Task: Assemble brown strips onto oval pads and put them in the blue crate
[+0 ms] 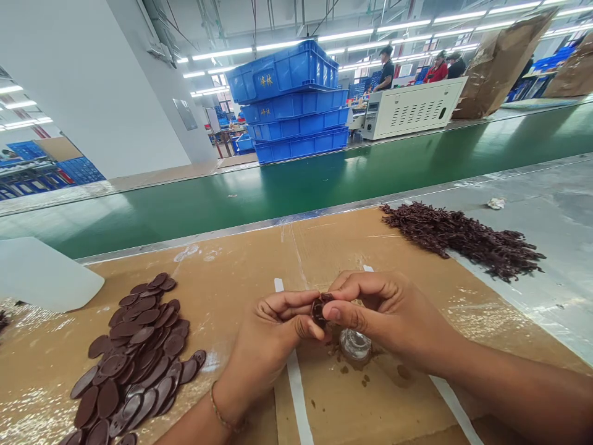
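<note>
My left hand (278, 324) and my right hand (386, 312) meet over the middle of the cardboard. Both are closed, fingertips pinching a small dark brown piece (319, 312) between them. Fingers cover much of it, so its full shape is hidden. Just below my right fingers stands a small clear round dish (356, 346), with wet-looking spots around it. A heap of flat oval dark brown pieces (139, 346) lies to the left of my left hand. Beyond my right hand is a pile of thin, knobbly dark brown pieces (458, 235).
Brown cardboard (241, 266) with white tape strips (299, 395) covers the bench. A whitish plastic container (50, 275) stands at the left edge. Behind runs a green conveyor belt (296, 191), with stacked blue crates (296, 114) and a cream machine (412, 108) beyond. People (386, 69) are in the background.
</note>
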Action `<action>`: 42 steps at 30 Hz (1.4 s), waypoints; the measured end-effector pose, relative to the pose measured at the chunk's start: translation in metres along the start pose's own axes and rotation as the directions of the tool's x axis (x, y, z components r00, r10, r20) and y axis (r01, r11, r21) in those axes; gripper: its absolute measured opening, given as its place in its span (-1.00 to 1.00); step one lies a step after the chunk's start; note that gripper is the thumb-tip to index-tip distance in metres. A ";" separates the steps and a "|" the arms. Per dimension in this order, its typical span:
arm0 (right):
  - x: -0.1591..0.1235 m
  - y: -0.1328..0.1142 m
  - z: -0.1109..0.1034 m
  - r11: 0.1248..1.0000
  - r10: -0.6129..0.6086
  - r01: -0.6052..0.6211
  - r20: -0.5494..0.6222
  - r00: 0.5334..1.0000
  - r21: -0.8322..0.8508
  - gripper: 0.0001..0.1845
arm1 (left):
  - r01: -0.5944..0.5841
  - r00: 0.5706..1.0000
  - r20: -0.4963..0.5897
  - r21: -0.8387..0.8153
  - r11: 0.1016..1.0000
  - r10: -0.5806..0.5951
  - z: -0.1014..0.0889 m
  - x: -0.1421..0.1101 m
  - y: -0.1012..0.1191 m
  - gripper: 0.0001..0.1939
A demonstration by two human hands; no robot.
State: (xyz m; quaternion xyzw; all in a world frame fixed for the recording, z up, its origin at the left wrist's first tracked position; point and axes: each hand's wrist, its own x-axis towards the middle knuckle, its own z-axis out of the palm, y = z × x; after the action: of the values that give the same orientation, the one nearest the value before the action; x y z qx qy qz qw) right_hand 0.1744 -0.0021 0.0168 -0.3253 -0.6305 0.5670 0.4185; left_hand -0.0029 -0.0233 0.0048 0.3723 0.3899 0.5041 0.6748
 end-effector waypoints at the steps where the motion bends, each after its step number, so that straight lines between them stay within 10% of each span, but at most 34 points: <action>1: 0.000 0.000 0.000 1.000 -0.003 0.003 0.001 1.000 0.003 -0.81 | -0.007 1.000 -0.007 0.000 1.000 0.007 0.000 0.000 0.000 -0.76; 42: 0.000 -0.001 0.000 0.998 -0.015 0.014 -0.012 1.000 -0.066 -0.72 | -0.007 1.000 -0.009 0.031 0.999 0.007 0.001 0.000 0.001 -0.78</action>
State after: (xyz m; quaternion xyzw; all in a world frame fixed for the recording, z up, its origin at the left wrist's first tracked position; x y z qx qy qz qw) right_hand 0.1744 -0.0021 0.0175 -0.3379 -0.6487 0.5407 0.4155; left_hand -0.0020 -0.0233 0.0059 0.3818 0.3995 0.5021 0.6652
